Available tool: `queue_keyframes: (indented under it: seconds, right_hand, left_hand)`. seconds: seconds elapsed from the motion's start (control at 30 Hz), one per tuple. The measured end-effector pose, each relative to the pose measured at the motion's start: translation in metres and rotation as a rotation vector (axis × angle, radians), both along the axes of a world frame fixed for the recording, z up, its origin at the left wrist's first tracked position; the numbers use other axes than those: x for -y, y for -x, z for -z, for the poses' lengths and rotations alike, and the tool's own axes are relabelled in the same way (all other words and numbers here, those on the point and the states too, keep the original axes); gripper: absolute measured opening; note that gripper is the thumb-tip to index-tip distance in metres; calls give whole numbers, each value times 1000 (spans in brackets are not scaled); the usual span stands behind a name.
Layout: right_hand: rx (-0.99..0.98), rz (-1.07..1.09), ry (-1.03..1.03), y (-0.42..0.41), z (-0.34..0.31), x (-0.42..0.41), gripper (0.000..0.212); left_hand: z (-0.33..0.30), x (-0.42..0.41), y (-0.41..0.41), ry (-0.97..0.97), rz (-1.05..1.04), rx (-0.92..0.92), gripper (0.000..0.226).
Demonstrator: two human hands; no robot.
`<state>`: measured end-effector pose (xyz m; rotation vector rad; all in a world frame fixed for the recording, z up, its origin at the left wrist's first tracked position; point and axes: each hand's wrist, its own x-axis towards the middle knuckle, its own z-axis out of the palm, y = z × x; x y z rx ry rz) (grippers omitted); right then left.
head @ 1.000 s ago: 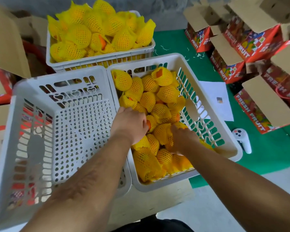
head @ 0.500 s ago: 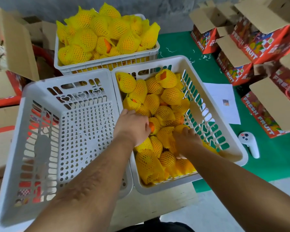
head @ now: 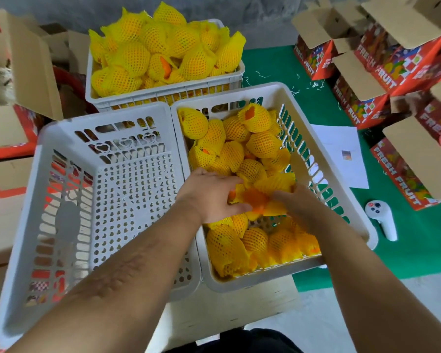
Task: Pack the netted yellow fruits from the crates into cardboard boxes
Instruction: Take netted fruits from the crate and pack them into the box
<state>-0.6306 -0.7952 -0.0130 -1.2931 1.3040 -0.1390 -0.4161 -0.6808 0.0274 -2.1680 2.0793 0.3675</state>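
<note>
A white crate [head: 329, 179] in front of me holds several orange fruits in yellow foam nets [head: 260, 143]. Both my hands are inside it. My left hand [head: 209, 194] and my right hand [head: 303, 207] close from either side on a clump of netted fruits [head: 265, 192] in the crate's middle, lifted slightly above the rest. A second crate [head: 163, 93] behind is heaped with netted fruits [head: 163, 47]. An empty white crate [head: 99, 200] stands to the left. Open red "FRESH FRUIT" cardboard boxes [head: 367, 98] sit at the right.
More open cardboard boxes [head: 31, 67] stand at the left. On the green mat [head: 418, 250] at the right lie a white paper sheet [head: 341, 154] and a white handheld controller [head: 382, 217]. The crates rest on a pale wooden surface [head: 239, 307].
Both hands have drawn together around a clump of netted fruits and raised it a little; a bare patch of crate floor now shows beneath. The camera has tilted slightly.
</note>
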Motion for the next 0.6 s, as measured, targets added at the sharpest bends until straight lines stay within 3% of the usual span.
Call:
queue_keyframes:
  seconds: [0.1, 0.17, 0.2, 0.3, 0.47, 0.5, 0.6]
  right_hand:
    - [6, -222, -129, -12, 6, -16, 64]
    - [-133, -453, -77, -26, 13, -32, 66]
    - [-152, -490, -36, -31, 15, -38, 65]
    - [17, -414, -116, -36, 14, -37, 60]
    - [264, -392, -312, -20, -2, -30, 33]
    - [334, -357, -368, -16, -7, -27, 35]
    - [567, -146, -588, 0, -9, -8, 87]
  left_hand:
    - [-3, 6, 6, -162, 43, 122, 67]
    - [-2, 11, 16, -276, 12, 147, 51]
    - [-1, 13, 24, -342, -28, 132, 54]
    - [8, 15, 42, -403, -137, 47, 78]
    - [22, 10, 46, -238, -194, -207, 86]
    - [21, 10, 46, -203, -188, -285, 86]
    - [12, 10, 45, -138, -360, -754, 81]
